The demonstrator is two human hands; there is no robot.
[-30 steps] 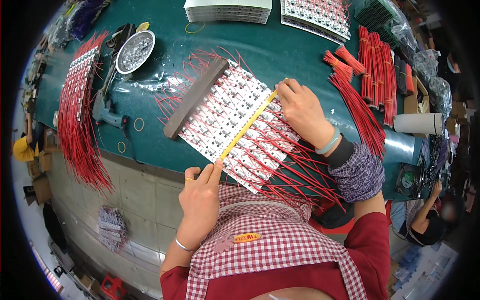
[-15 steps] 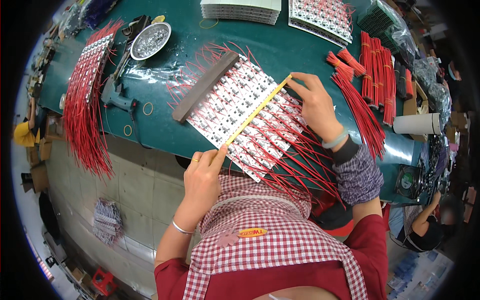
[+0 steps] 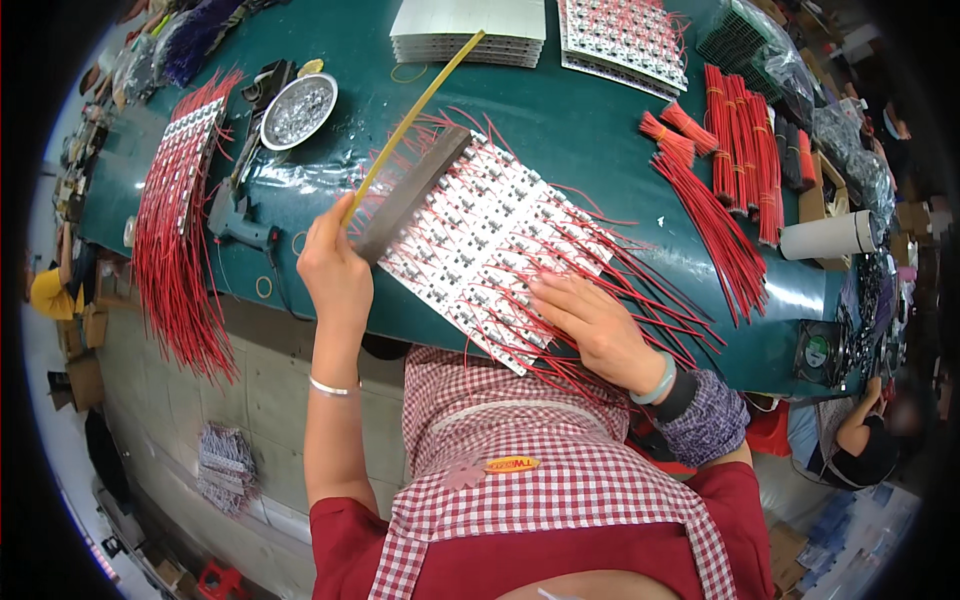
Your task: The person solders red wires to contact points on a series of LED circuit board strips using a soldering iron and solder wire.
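Observation:
My left hand [image 3: 335,265] is closed on the near end of a thin yellow strip [image 3: 412,118], which slants up and away over the table. Beneath the strip, a dark grey bar [image 3: 415,193] lies across the far-left side of a white circuit board panel [image 3: 470,250] with many small black parts. My right hand [image 3: 590,325] rests palm down, fingers stretched out, on the panel's near right part. Around and under it, red wires [image 3: 655,290] run from the panel toward the right. Shorter red wire ends stick out beyond the bar.
On the green table [image 3: 590,130] sit a metal bowl of small parts [image 3: 299,112], a soldering gun [image 3: 245,230], a wired panel [image 3: 180,190] at left, stacked white panels [image 3: 467,30], red wire bundles [image 3: 745,140] and a white cylinder [image 3: 828,236]. Another person [image 3: 860,440] is at far right.
My left hand has lifted the yellow strip off the panel and swung it up and left past the bar. My right hand has let go of its far end and moved down onto the wires.

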